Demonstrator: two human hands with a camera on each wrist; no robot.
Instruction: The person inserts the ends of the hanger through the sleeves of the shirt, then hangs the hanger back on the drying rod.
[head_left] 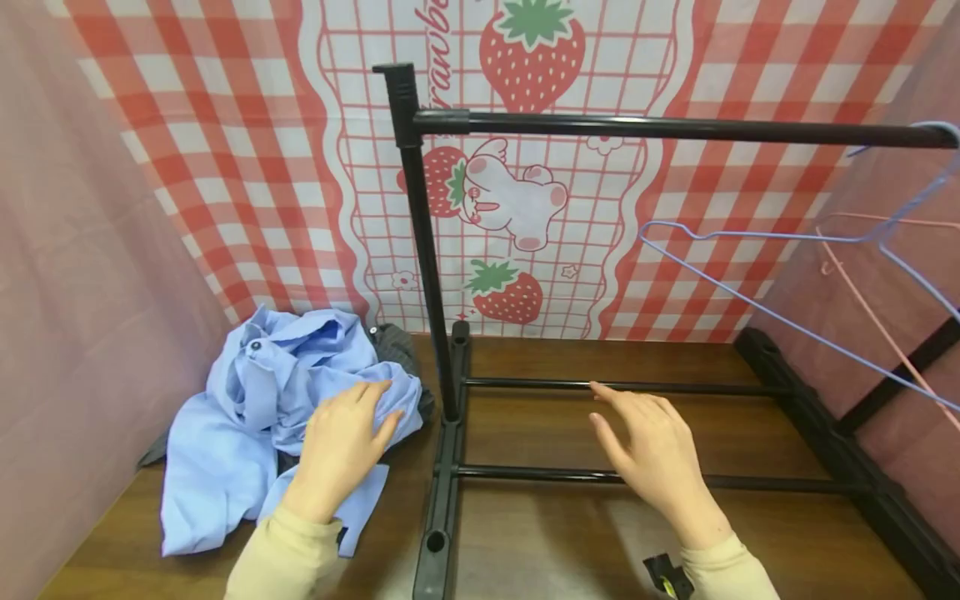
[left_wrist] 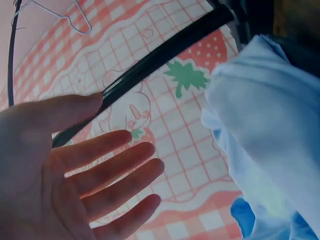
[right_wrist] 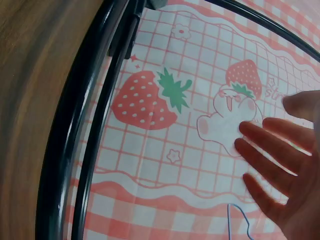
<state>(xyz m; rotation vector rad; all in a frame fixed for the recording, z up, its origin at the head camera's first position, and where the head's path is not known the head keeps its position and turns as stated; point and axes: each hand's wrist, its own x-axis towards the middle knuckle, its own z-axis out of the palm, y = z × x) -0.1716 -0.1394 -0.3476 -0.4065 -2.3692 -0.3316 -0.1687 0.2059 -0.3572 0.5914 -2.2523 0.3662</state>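
My left hand [head_left: 341,446] hovers over a crumpled light blue shirt [head_left: 225,467], its fingers loosely extended and holding nothing. In the left wrist view the fingers [left_wrist: 117,185] are spread apart, with the shirt [left_wrist: 265,120] off to the right. A dark grey garment [head_left: 395,346] peeks out from under the blue cloth. My right hand [head_left: 652,446] is above the lower bars of a black clothes rack [head_left: 637,127], fingers relaxed and nothing in them. The right wrist view shows those fingers [right_wrist: 272,160] separated, away from the rack's bars [right_wrist: 65,130].
A blue hanger [head_left: 757,235] and a pink hanger [head_left: 862,292] hang at the right end of the rack. A small black item [head_left: 667,575] lies on the wooden table [head_left: 525,550] near the right sleeve. Behind stands a strawberry-print checkered cloth [head_left: 262,167].
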